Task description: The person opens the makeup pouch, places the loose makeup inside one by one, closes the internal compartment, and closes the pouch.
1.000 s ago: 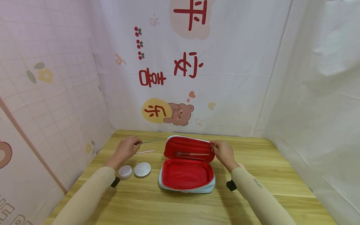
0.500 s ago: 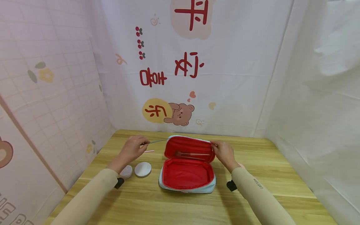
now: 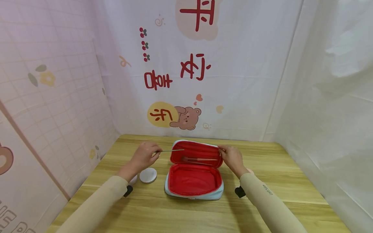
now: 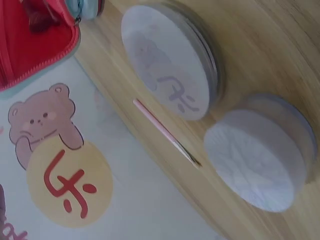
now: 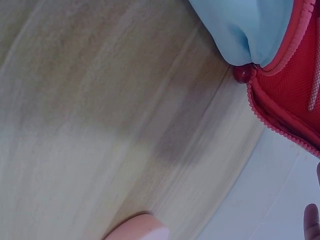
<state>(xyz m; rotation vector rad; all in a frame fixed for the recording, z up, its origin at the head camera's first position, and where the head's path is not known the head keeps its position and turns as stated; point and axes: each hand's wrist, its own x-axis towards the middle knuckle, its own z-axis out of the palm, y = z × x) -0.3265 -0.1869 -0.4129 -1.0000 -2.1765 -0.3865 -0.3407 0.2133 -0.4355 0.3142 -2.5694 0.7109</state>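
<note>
In the head view, my left hand (image 3: pixel 145 156) pinches a thin greenish stick (image 3: pixel 174 150) whose tip reaches in front of the raised lid of a cosmetic bag (image 3: pixel 215 195). The bag is light blue outside, red inside, and stands unzipped. My right hand (image 3: pixel 233 159) grips the lid's upper right corner and holds it up. Behind the lid's mesh lie a makeup brush (image 3: pixel 201 159) and another thin item. A thin pink-handled brush (image 4: pixel 160 125) lies on the table in the left wrist view. Few fingers (image 5: pixel 311 220) show in the right wrist view.
Left of the bag sits a round, shiny-topped case (image 3: pixel 148 175). A second round container (image 4: pixel 255 160) with a pale top is mostly hidden by my left wrist in the head view. A pink object (image 5: pixel 140 230) lies by my right forearm. A printed curtain (image 3: pixel 242 81) hangs behind the table.
My left hand has moved right with the greenish stick, bringing its tip before the lid, and now covers the pink-handled brush in the head view. My right hand and the bag stay put.
</note>
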